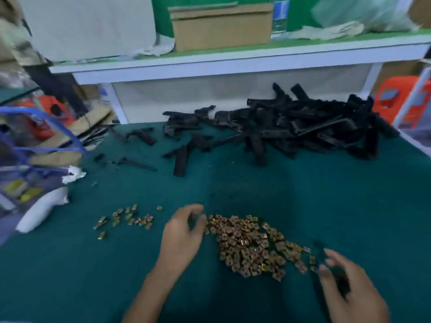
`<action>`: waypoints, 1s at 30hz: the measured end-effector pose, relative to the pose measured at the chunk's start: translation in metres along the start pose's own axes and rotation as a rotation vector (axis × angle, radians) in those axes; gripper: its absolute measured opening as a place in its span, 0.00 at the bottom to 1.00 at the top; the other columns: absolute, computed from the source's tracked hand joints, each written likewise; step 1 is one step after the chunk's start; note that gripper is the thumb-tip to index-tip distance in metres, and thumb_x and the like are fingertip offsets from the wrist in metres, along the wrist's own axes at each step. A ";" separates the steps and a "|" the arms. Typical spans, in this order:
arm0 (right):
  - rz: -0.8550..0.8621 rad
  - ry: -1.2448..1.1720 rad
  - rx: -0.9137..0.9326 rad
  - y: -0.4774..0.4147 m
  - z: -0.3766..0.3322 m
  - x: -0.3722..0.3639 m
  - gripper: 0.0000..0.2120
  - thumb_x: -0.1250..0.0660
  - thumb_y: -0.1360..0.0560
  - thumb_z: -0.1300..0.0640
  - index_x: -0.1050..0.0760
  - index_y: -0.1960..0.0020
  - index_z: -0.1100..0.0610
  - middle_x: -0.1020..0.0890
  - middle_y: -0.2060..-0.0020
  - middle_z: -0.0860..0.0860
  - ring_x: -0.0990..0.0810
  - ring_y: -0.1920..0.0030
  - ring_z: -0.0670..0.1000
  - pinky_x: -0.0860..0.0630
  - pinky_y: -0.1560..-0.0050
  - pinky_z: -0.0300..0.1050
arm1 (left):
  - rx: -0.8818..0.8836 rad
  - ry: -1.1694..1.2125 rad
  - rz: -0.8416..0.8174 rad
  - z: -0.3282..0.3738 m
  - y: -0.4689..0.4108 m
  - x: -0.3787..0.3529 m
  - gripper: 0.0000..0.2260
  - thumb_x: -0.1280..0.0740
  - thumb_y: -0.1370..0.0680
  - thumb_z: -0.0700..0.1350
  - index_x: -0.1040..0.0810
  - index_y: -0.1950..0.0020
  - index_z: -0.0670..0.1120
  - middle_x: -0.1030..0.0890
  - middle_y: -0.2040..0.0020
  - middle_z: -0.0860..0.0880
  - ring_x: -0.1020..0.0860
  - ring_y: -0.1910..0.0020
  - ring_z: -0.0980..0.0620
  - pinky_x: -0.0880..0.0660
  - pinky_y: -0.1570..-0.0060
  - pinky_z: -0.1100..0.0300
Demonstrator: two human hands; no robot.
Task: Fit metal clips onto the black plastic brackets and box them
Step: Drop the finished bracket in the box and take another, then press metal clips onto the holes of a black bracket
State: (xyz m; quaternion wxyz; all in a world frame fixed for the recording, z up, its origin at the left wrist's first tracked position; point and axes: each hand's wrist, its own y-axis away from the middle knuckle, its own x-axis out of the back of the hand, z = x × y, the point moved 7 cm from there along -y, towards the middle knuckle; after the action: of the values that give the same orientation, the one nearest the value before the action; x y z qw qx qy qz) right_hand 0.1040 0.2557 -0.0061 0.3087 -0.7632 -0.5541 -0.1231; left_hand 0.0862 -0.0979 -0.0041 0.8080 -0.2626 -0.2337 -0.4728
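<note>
Brass clips (251, 245), left hand (182, 236) touching, right hand (349, 297) blurred

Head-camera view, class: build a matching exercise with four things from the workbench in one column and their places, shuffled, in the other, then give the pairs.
Things:
1. big clip pile
2. small clip cluster
3. black bracket heap
4. cardboard box

Places:
A. on the shelf above the table
B. far right of the green mat
C. between the left hand and the right hand
D. left of the left hand, near the white bag

Pairs: 1-C, 2-D, 3-B, 4-A
</note>
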 end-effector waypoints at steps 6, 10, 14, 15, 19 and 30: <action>-0.147 0.055 -0.111 -0.007 0.013 -0.010 0.14 0.28 0.29 0.57 0.16 0.44 0.52 0.19 0.57 0.50 0.23 0.61 0.50 0.31 0.61 0.21 | 0.219 -0.008 0.105 -0.030 -0.094 0.012 0.25 0.31 0.19 0.50 0.33 0.26 0.42 0.29 0.30 0.42 0.29 0.32 0.43 0.33 0.37 0.56; -0.305 0.029 -0.206 -0.021 0.028 -0.024 0.14 0.29 0.26 0.54 0.18 0.41 0.54 0.19 0.54 0.53 0.24 0.58 0.51 0.34 0.64 0.36 | 0.510 0.173 0.061 -0.053 -0.142 0.004 0.17 0.33 0.18 0.50 0.26 0.37 0.38 0.22 0.41 0.38 0.23 0.41 0.35 0.25 0.45 0.51; -0.280 0.037 -0.209 -0.020 0.030 -0.022 0.12 0.28 0.25 0.66 0.17 0.42 0.62 0.18 0.58 0.48 0.24 0.63 0.40 0.29 0.61 0.24 | 0.615 0.369 0.051 -0.062 -0.149 -0.004 0.10 0.34 0.20 0.39 0.30 0.60 0.43 0.28 0.63 0.43 0.33 0.69 0.47 0.35 0.67 0.57; -0.261 0.052 -0.191 -0.019 0.027 -0.021 0.13 0.28 0.26 0.71 0.18 0.43 0.64 0.19 0.58 0.46 0.25 0.62 0.39 0.32 0.57 0.20 | 0.629 0.404 0.028 -0.061 -0.145 -0.008 0.09 0.35 0.20 0.38 0.29 0.60 0.42 0.29 0.66 0.44 0.35 0.70 0.49 0.37 0.70 0.58; -0.209 0.126 -0.027 -0.011 0.015 -0.019 0.13 0.27 0.28 0.63 0.20 0.47 0.49 0.20 0.62 0.37 0.21 0.67 0.40 0.30 0.66 0.25 | 0.657 0.614 -0.065 -0.041 -0.108 -0.023 0.04 0.38 0.20 0.37 0.26 0.53 0.41 0.23 0.64 0.45 0.33 0.72 0.52 0.39 0.78 0.62; -0.169 -0.268 -0.108 -0.001 -0.027 -0.027 0.19 0.35 0.26 0.32 0.24 0.37 0.34 0.16 0.49 0.35 0.18 0.51 0.36 0.25 0.53 0.29 | 0.257 0.618 -0.556 0.080 0.064 -0.081 0.06 0.32 0.23 0.48 0.18 0.48 0.55 0.14 0.57 0.52 0.20 0.62 0.60 0.27 0.63 0.68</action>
State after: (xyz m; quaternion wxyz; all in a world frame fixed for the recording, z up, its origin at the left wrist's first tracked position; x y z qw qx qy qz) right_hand 0.0975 0.2191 0.0009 0.1791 -0.7391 -0.6450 -0.0752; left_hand 0.0965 0.0322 -0.0075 0.7081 0.0667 -0.0995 -0.6959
